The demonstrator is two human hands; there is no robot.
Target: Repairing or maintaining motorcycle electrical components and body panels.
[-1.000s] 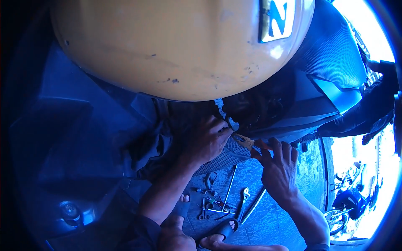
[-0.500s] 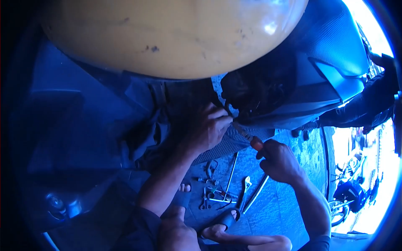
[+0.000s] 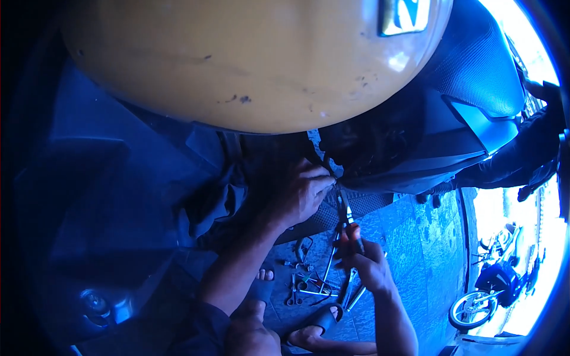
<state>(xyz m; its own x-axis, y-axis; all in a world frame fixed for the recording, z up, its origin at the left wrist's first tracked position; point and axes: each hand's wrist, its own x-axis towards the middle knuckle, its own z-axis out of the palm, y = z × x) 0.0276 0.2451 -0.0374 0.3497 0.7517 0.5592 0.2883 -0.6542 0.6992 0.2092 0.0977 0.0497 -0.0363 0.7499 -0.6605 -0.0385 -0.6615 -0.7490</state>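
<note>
My right hand (image 3: 368, 261) grips a pair of pliers (image 3: 347, 209) by red-and-dark handles, their jaws pointing up toward the vehicle. Close beside the jaw tips, my left hand (image 3: 301, 193) has thumb and fingers pinched together. Whatever it holds there is too small and dark to make out. Both hands work below the edge of a dark motorbike body panel (image 3: 404, 169), over a textured footboard (image 3: 320, 222). I cannot tell whether the jaws are closed on anything.
A large yellow rounded shell (image 3: 249, 77) fills the top of the view. On the tiled floor lie scissors (image 3: 293, 291), a wrench (image 3: 349, 285) and thin rods. Dark cloth (image 3: 222, 204) bunches left of my left hand. Another motorbike (image 3: 493, 291) stands at far right.
The right hand has come left and down, turning the pliers more upright; their two handles now show apart. The left hand stays pinched in nearly the same place. The view has shifted slightly.
</note>
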